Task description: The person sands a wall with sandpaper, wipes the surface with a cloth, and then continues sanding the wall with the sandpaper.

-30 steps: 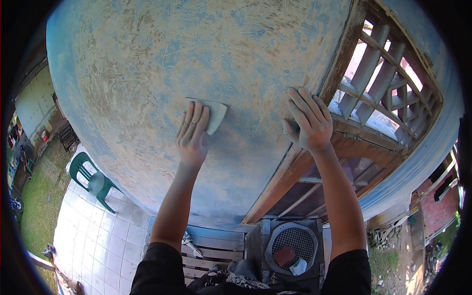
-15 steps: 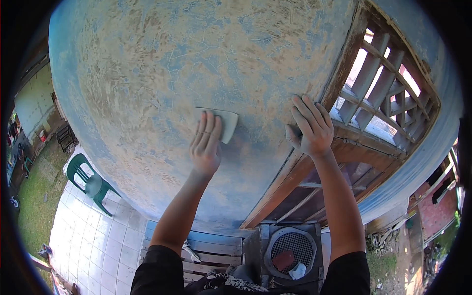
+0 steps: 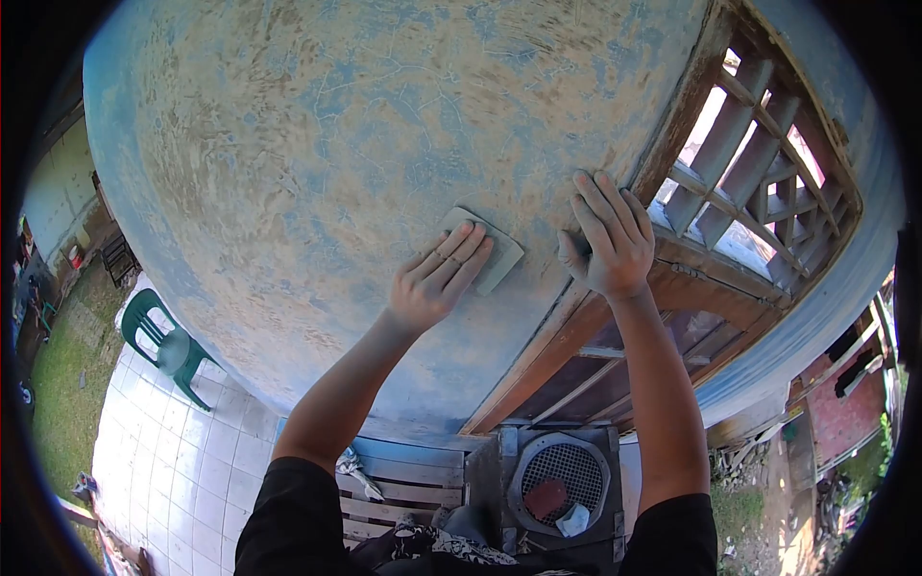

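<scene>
My left hand (image 3: 434,276) presses a greyish, roughly square sheet of sandpaper (image 3: 501,257) against the wall (image 3: 384,144), fingers laid together over it. Worn blue paint, beige patches and fine cracks cover this wall. To the right, my right hand (image 3: 611,240) rests on the wall by the wooden frame, holding nothing, with the fingers stretched out and the thumb apart. Both hands look dusty.
A wooden lattice vent (image 3: 744,173) sits above a brown-framed window (image 3: 615,360) on the right. Below me are a slatted bench (image 3: 413,480) and a black speaker box (image 3: 565,480) with things on its grille. A green plastic chair (image 3: 171,348) stands on white tiles (image 3: 182,451).
My left hand has slid rightward along the wall with the sandpaper, which is now turned at an angle. My right hand stays at about the same spot.
</scene>
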